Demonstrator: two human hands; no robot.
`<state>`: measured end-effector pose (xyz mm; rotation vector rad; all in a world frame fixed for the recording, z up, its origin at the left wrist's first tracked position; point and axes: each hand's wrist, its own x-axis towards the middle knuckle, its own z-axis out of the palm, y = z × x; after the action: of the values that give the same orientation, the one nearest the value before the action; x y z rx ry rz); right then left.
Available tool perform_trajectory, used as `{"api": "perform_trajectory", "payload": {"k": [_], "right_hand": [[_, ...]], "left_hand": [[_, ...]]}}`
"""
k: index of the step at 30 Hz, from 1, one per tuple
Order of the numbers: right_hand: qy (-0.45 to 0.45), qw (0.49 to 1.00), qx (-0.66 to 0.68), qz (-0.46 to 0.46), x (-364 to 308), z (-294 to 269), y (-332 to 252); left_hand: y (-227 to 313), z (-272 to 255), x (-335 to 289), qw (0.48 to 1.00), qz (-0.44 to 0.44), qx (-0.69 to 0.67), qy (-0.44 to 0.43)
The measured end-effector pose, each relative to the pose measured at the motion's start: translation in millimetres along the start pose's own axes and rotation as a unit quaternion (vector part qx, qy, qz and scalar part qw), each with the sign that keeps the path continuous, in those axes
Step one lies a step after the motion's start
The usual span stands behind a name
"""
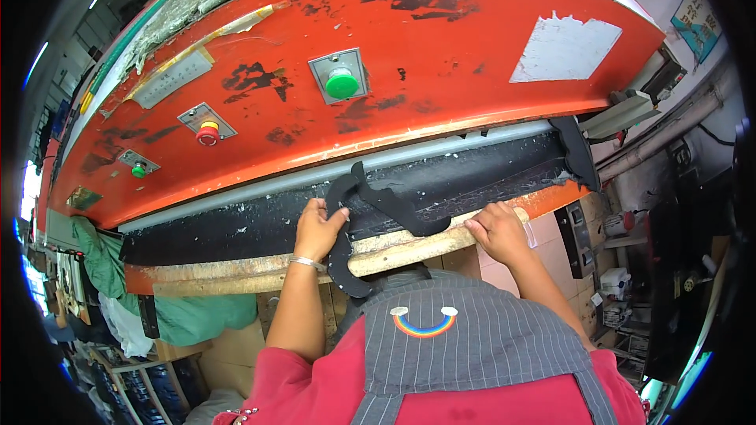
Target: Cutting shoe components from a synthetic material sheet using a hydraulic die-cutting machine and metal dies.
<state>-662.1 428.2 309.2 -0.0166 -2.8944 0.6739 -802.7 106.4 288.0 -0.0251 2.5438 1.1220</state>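
Note:
A large orange press machine fills the upper view, with a dark work bed under its head. My left hand grips a curved black cut-out piece that hangs over the bed's worn wooden front edge. My right hand rests on that wooden edge at the right, fingers pressed on the black material there. A bracelet sits on my left wrist.
The machine's front carries a green round button, a red button and a small green one. A green cloth hangs at the left. Boxes and clutter stand at the right.

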Motion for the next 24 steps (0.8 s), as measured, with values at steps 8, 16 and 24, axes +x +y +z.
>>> {"api": "perform_trajectory", "payload": {"k": [8, 16, 24], "right_hand": [[0.017, 0.999, -0.033, -0.025, -4.8, 2.1, 4.8], [0.009, 0.996, -0.044, -0.073, -24.1, 15.6, 13.5], [-0.12, 0.983, 0.047, -0.13, -73.9, -5.0, 15.8]], "left_hand": [[38.3, 27.6, -21.5, 0.776, -0.025, -0.628, 0.05], [2.3, 64.0, -29.2, 0.924, 0.018, -0.327, 0.196], [44.1, 61.0, -91.0, 0.938, 0.113, -0.296, 0.142]]}}
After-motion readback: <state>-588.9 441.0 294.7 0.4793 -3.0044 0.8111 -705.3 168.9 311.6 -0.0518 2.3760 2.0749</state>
